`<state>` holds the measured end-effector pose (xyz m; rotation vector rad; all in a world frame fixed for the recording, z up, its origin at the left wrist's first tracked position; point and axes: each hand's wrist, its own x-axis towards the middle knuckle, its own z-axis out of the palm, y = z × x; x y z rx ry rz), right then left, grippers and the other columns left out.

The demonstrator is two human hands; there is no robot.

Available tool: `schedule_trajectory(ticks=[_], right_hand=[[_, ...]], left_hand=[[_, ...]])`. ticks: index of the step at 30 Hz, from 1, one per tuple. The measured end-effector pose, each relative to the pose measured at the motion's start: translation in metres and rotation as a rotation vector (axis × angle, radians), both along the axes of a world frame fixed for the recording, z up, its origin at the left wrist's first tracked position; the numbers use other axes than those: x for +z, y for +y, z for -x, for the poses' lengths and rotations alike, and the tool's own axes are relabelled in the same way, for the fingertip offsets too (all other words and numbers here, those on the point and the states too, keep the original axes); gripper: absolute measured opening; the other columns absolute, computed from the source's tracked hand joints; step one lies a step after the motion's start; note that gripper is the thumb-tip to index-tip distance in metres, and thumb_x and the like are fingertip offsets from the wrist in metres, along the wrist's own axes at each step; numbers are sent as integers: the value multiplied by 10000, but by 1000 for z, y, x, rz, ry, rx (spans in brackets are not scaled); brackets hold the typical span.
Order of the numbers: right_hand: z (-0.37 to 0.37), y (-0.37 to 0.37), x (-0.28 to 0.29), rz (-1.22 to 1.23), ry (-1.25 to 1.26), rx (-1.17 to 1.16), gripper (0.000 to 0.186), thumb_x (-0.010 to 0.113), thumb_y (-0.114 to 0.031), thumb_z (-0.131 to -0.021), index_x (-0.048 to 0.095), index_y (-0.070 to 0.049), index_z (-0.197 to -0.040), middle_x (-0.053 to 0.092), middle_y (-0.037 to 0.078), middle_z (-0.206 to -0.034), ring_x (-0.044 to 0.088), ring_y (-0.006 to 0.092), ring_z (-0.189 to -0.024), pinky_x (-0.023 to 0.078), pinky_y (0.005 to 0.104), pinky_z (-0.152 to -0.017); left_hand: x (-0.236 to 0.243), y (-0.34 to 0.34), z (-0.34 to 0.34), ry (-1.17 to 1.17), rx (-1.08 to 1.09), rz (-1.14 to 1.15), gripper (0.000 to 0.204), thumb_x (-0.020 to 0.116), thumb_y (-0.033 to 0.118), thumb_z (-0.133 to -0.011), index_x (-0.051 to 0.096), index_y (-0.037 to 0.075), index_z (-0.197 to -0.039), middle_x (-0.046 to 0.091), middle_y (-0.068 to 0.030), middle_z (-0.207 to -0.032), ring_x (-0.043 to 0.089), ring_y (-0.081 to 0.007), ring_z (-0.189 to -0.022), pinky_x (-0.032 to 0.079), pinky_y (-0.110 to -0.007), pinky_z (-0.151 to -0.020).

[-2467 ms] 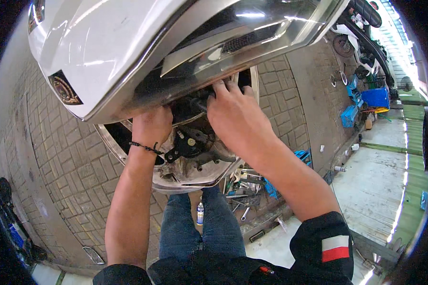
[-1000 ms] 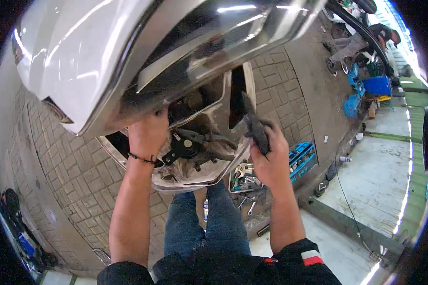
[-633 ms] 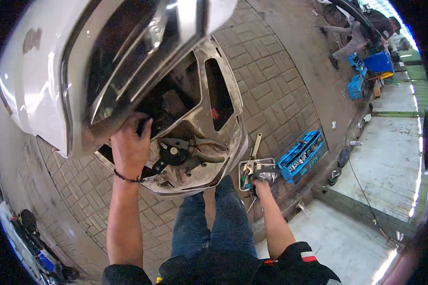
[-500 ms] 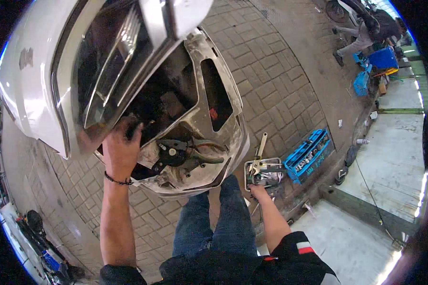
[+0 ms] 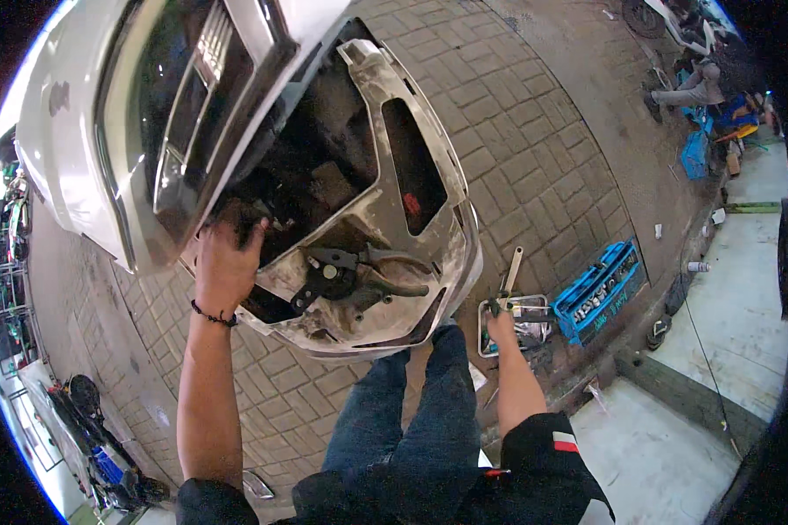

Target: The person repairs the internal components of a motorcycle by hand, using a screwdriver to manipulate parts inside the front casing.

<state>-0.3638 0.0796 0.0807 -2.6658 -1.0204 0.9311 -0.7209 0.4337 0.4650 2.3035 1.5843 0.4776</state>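
My left hand [image 5: 228,262], with a dark bracelet at the wrist, reaches into the opening below the clear headlight lens [image 5: 184,131] of a white vehicle body [image 5: 74,149]. Its fingers curl into shadow; what they hold is hidden. Beside that hand a black latch-like mechanism [image 5: 331,273] is fixed to the dirty pale front frame [image 5: 376,325]. Down at the right, my right hand [image 5: 502,329] is closed over a metal tray [image 5: 534,299] of tools, its fingertips by the head of an adjustable wrench [image 5: 515,269]. I cannot make out what it grips.
An open blue toolbox [image 5: 578,325] with sockets or small parts stands right of the tray on the brick paving [image 5: 499,131]. A person [image 5: 705,83] works at the far right near blue containers [image 5: 696,149]. A motorbike [image 5: 96,446] stands at the lower left.
The view has shifted, so the vehicle and tools appear moved. My right hand has gone from the tray's near edge further in, beside the wrench. My left hand stays in the opening.
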Motion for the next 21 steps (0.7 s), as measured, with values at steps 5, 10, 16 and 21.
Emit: schedule_trajectory(ticks=[5,10,16,21], right_hand=[[39,10,36,135,25,-62,536,578,-306,-779,455,-24,-1217,245,287,-1336,343,445,-1171,308,432,-987],[41,-63,69,201,120,-217,573,605,-284,-735,445,3,-1205,416,298,-1208,343,441,-1175,303,451,-983],[42,-143,87,241,115,-210,446,613,-284,-749,532,-15,-1096,541,250,-1081,505,390,-1025,414,428,-872],[53,-206,35,302,212,-311,446,599,-322,-765,567,-17,-1088,579,229,-1048,553,356,-983,431,394,-860]], left_hand=[[-12,3,9,105,-33,-48,301,555,224,-822,533,17,-1040,588,-213,-940,529,-412,-855,427,-446,-747],[-26,-3,11,344,-194,-292,338,530,254,-849,528,24,-1096,583,-222,-993,544,-387,-902,428,-434,-777],[-26,-7,7,343,85,-15,483,466,330,-890,469,-58,-1178,507,-240,-1167,476,-375,-1069,370,-418,-904],[-51,0,-2,277,74,6,483,458,314,-898,453,-70,-1191,453,-257,-1226,415,-385,-1138,313,-404,-969]])
